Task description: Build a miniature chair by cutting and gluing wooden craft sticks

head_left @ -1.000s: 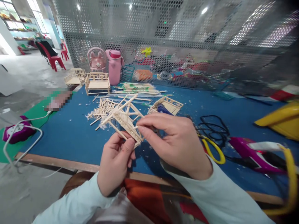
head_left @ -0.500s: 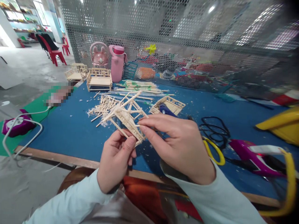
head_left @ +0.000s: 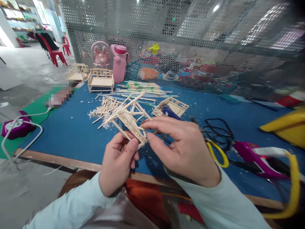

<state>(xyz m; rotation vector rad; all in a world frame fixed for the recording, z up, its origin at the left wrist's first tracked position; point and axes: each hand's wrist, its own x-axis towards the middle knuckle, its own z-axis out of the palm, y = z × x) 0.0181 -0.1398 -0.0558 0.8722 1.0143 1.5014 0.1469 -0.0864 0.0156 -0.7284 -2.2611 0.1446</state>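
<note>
My left hand (head_left: pixel 120 159) is closed on the lower end of a miniature furniture frame (head_left: pixel 130 122) built of thin wooden sticks. The frame is held tilted above the table, with a row of small stick ends along one rail. My right hand (head_left: pixel 183 148) is at the frame's right side, thumb and index finger apart, their tips close to the rail. A short pale stick piece (head_left: pixel 144 131) shows at the rail between those tips. Its other fingers are partly hidden behind the hand.
Loose short sticks (head_left: pixel 107 108) lie behind the frame, with bundled long sticks (head_left: pixel 143 86) farther back. A finished mini bench (head_left: pixel 101 81) stands near a pink bottle (head_left: pixel 119 65). Right are a stick panel (head_left: pixel 178 107) under blue-handled pliers (head_left: pixel 169 112), yellow-handled scissors (head_left: pixel 224 156) and a purple glue gun (head_left: pixel 257 160).
My right thumb and index finger have parted from their pinch on a small stick piece, which now shows at the rail. My left hand and the frame stay nearly still.
</note>
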